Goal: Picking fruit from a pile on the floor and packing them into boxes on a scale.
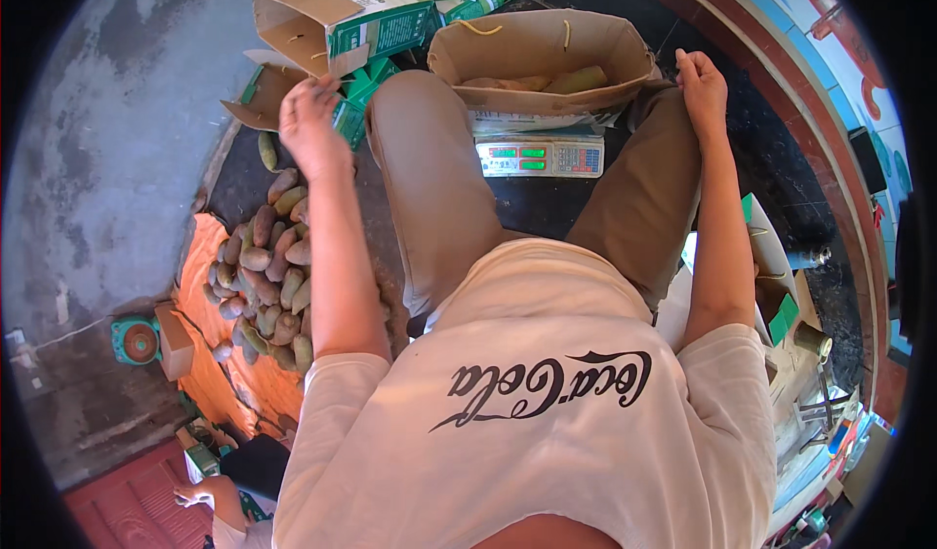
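Note:
My left hand [314, 124] is raised left of my left knee, in front of an open green-and-brown carton [386, 30]. Its fingers are bent and slightly blurred; I see no object in them. Beside my right knee, my right hand [701, 85] has its fingers curled in, with nothing visible in the grip. Between my knees stands an open cardboard box [542, 46] with yellow cord handles. Several long, greenish-brown fruits or tubers [576, 81] lie inside it. The box rests on a scale [540, 157] with a lit green display and a keypad.
A heap of long brown and green produce [268, 276] lies at left, partly on an orange sheet [210, 339]. A green round fan-like object [135, 340] stands farther left. Another person's hand [195, 493] shows at lower left. More cartons [771, 271] stand at right.

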`<state>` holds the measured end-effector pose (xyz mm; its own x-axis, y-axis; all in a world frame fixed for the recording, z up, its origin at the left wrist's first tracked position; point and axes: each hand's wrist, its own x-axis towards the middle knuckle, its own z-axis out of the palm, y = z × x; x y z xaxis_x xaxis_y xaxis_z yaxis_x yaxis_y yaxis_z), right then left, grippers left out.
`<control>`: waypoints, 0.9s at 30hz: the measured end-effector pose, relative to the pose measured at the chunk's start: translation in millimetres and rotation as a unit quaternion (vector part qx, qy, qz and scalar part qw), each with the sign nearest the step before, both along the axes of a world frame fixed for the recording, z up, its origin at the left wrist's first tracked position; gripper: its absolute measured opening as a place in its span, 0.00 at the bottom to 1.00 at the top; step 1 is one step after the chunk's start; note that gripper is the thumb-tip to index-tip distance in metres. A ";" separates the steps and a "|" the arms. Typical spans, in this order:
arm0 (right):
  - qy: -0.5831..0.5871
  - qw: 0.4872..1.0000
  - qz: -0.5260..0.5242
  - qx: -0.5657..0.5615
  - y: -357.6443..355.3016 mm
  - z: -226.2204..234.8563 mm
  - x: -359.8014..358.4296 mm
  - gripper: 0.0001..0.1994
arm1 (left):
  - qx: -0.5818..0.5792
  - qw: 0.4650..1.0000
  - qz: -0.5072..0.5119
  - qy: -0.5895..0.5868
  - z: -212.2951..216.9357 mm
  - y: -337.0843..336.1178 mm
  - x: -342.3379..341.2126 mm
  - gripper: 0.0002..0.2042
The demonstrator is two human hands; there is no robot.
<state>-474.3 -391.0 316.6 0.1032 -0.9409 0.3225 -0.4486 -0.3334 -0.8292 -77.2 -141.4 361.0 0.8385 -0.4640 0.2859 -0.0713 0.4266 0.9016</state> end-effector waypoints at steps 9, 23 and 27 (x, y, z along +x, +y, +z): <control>0.078 0.997 -0.012 -0.018 11.9 5.6 11.7 0.18 | 0.174 0.974 0.135 0.060 -84.0 148.8 38.1 0.07; 0.194 0.978 -0.012 -0.071 17.7 3.0 19.7 0.14 | 0.846 0.327 -0.278 -0.317 -353.6 369.5 -27.5 0.16; 0.217 0.975 -0.019 -0.054 5.9 -2.1 7.8 0.14 | 0.871 0.446 -0.194 -0.072 -414.6 431.0 -52.6 0.23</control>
<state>-466.5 -385.1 314.5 0.2182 -0.9100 0.3525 -0.7628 -0.3844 -0.5199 -129.8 289.6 -53.6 0.6293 -0.1893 -0.7537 -0.4079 -0.9060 -0.1130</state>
